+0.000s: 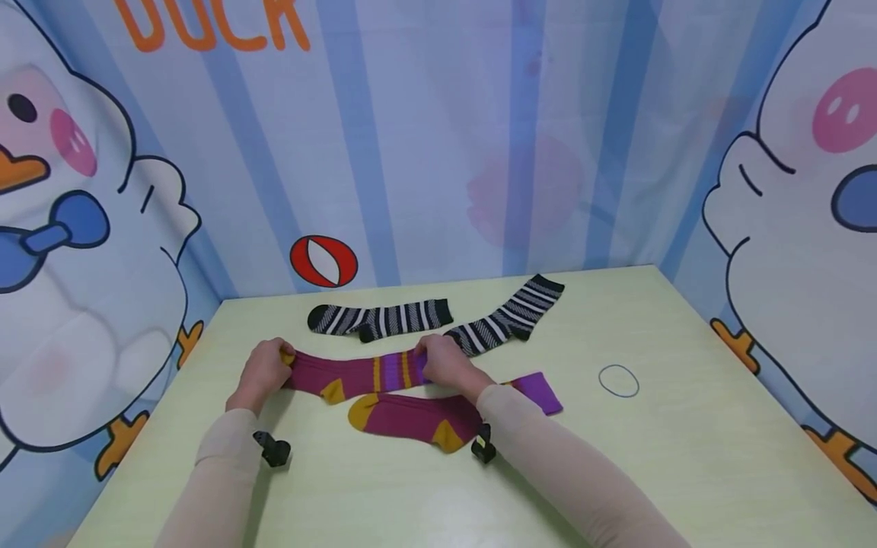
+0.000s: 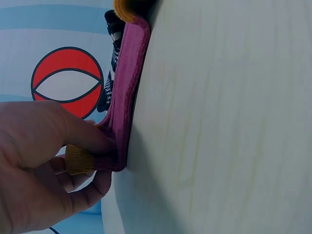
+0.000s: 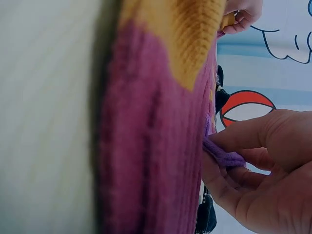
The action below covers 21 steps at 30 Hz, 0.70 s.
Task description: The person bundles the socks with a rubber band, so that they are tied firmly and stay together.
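Observation:
A maroon sock [image 1: 315, 373] with mustard heel and toe and a purple striped cuff lies stretched sideways between both hands. My left hand [image 1: 263, 371] pinches its mustard toe end; the left wrist view shows thumb and fingers [image 2: 92, 139] gripping the toe, lifted slightly off the table. At the other end my right hand [image 1: 448, 364] pinches the purple cuff [image 3: 226, 155] between thumb and fingers. Just nearer to me lies a matching maroon sock [image 1: 418, 415], flat, toe to the left. My right wrist and sleeve cover part of its leg.
Behind them lie two black-and-white striped socks, one level [image 1: 404, 318] and one slanted [image 1: 510, 316]. A thin ring outline [image 1: 619, 380] shows on the table [image 1: 685, 457] at the right. A printed curtain [image 1: 438, 152] stands along the table's back edge.

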{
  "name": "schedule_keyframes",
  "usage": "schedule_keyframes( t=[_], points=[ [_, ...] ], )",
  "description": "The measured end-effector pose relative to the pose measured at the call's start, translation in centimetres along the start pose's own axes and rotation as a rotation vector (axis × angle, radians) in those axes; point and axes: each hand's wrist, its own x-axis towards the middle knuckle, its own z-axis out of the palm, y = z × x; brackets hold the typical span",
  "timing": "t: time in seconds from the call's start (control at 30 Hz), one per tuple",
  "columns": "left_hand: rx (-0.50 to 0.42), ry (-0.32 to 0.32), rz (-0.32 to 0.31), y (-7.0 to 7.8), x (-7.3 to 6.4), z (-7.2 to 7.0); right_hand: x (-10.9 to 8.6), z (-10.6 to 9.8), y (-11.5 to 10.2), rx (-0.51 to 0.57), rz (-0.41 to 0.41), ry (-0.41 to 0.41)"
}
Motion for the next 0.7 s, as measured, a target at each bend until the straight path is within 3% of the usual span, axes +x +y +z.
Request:
schedule_keyframes(
  t=[0.37, 0.7],
  points=[
    [0.002, 0.020, 0.018, -0.13, -0.29, 0.14, 0.05, 0.10, -0.04, 0.005, 0.008, -0.012],
    [-0.007, 0.049, 0.004, 0.10, -0.88, -0.68, -0.06, -0.11, 0.33, 0.054, -0.024, -0.015]
  ],
)
